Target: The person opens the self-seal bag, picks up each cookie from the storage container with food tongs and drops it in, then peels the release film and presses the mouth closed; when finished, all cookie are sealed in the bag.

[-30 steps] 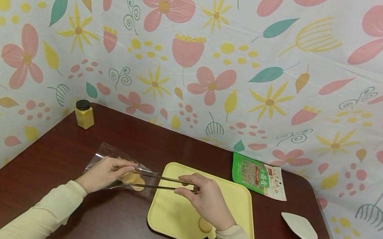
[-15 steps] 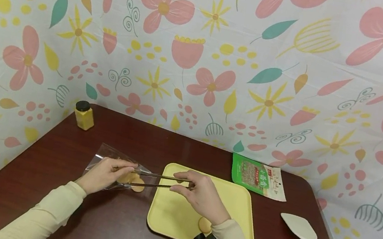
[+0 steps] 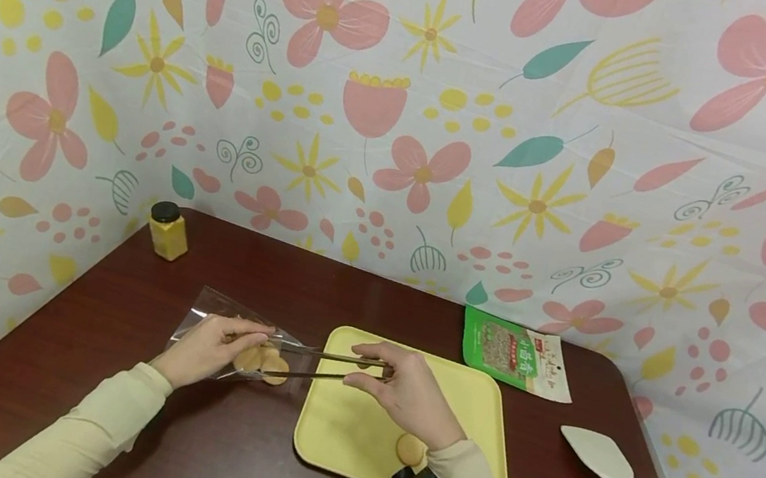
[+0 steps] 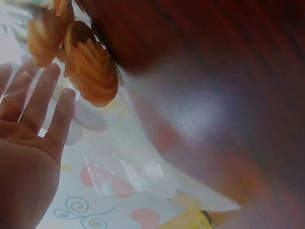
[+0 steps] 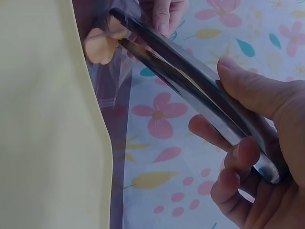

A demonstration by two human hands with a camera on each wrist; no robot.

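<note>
The left hand holds a clear plastic bag between thumb and fingers; several round cookies lie in it. In the left wrist view the hand is beside the bag, close to a ridged cookie. Metal tongs are gripped by the right hand, their arms apart and their tips reaching into the bag. In the right wrist view thumb and fingers of the hand press the tongs from both sides, tips beside the cookies.
A yellow tray under the right hand bears one cookie. Behind it lies a green and white packet. At the right is a white spatula, and a yellow jar with black lid stands at the back left.
The right hand and the tongs have shifted slightly left, then a little back right. The left hand has stayed on the bag.
</note>
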